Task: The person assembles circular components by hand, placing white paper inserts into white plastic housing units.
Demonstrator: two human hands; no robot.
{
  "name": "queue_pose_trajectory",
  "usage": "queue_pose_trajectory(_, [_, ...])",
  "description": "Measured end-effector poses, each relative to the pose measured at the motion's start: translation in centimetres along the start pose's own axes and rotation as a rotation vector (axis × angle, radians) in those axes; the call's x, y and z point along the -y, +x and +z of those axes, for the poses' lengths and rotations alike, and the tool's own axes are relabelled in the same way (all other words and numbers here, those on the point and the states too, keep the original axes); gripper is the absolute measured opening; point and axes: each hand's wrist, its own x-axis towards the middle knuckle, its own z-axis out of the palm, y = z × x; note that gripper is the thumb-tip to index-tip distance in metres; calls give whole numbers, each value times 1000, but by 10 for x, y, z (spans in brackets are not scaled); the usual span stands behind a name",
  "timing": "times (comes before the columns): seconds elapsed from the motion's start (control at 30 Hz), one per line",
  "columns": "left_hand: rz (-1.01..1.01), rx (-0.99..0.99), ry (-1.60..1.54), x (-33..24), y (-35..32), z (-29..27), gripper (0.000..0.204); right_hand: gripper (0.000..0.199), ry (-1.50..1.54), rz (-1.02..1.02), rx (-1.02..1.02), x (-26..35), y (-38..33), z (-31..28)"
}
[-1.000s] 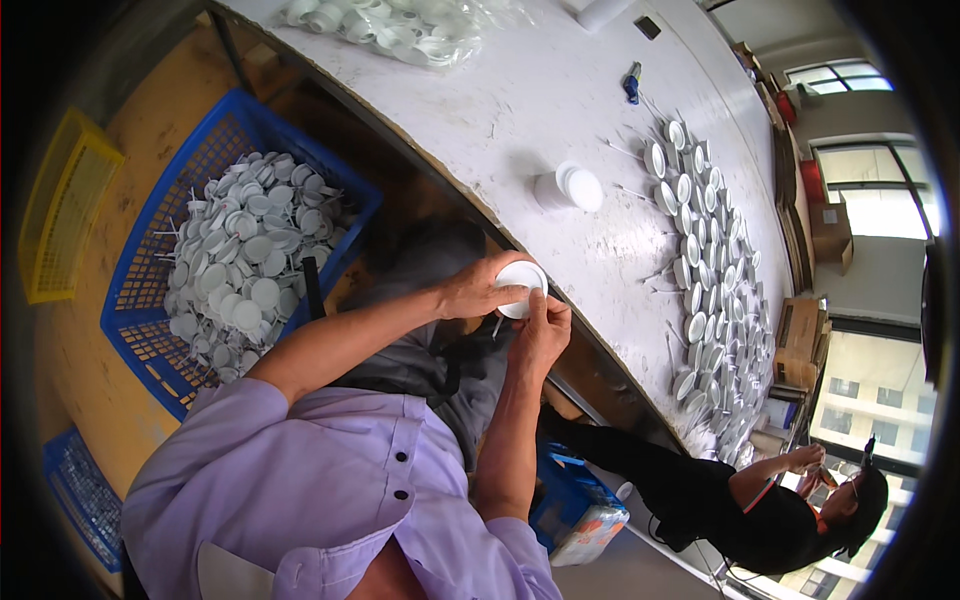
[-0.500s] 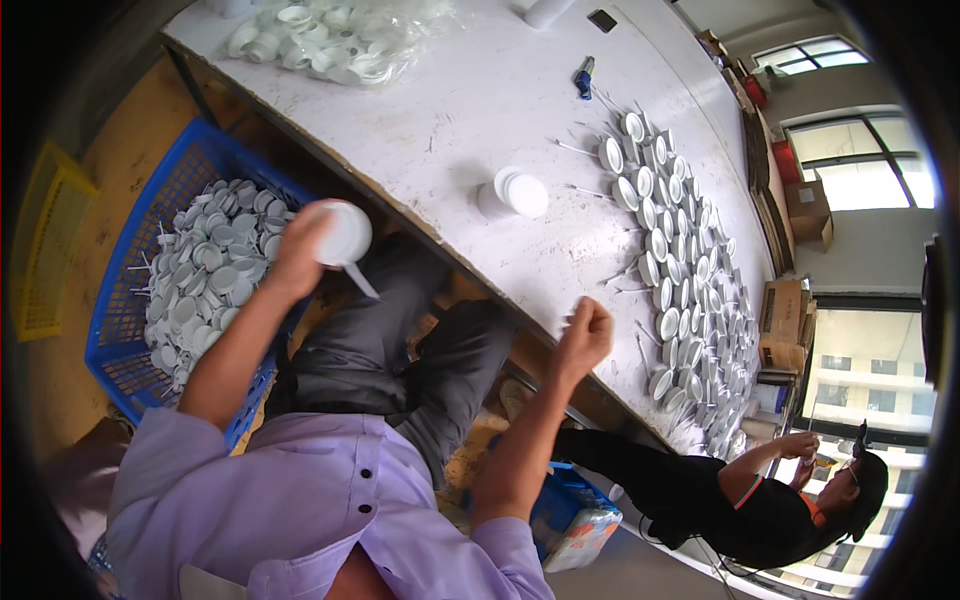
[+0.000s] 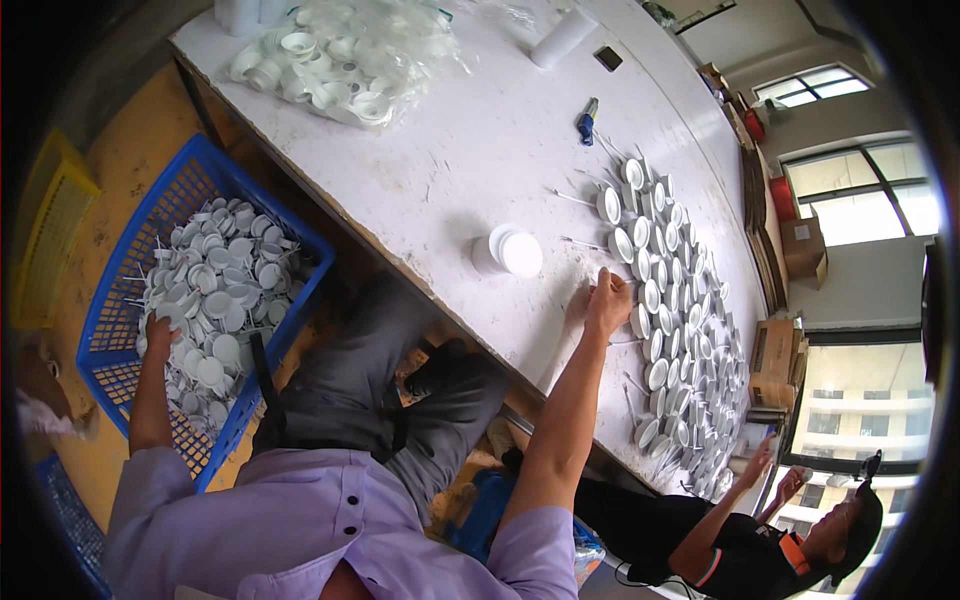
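Has the left grip (image 3: 160, 338) down in the blue basket (image 3: 316, 258) at the left, upon the heaped caps (image 3: 215, 300), all white and round. Touches caps there; cannot tell from this view whether clamped on one or with fingers apart. Holds the right grip (image 3: 608, 298) over the surface (image 3: 430, 180), just beside the left edge of the rows of caps (image 3: 675, 290) at the right. Keeps those fingers bunched together; cannot tell whether clamped on anything small. In the rows, caps tipped on their sides, close together, some with thin stems to the left. Left of the right grip, well apart from the basket, a white tub (image 3: 515, 252). At the far left of the surface, a clear bag (image 3: 350, 65) of white parts. Farther right, a white roll (image 3: 562, 38) near a small dark block (image 3: 607, 58); nearer, a blue tool (image 3: 587, 120) by the far end of the rows. At the near right, a co-worker (image 3: 750, 550) in black. Beyond, brown boxes (image 3: 775, 360).
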Motion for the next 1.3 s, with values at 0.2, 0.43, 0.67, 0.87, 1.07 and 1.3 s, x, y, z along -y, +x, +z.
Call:
queue_pose_trajectory(0.2, [335,-228,608,78,68,-117,37,27,-21,-153,245,38,-68,16])
queue_pose_trajectory(0.43, [338,-709,937,41,57,-61,42,21,77,-67,105,20,-166,-61])
queue_pose_trajectory(0.67, [770,12,101,-91,-89,123,25,14,-73,-187,-101,-16,-198,-112])
queue_pose_trajectory(0.87, [781,635,96,-140,-255,244,19,27,-642,-535,-118,-20,-155,-102])
queue_pose_trajectory(1.07, [904,1061,177,-152,-350,303,11,22,-577,-321,34,-34,-131,-88])
queue_pose_trajectory(1.3, [496,1366,177,-135,-400,363,45,20,-248,-197,-16,-35,-155,-83])
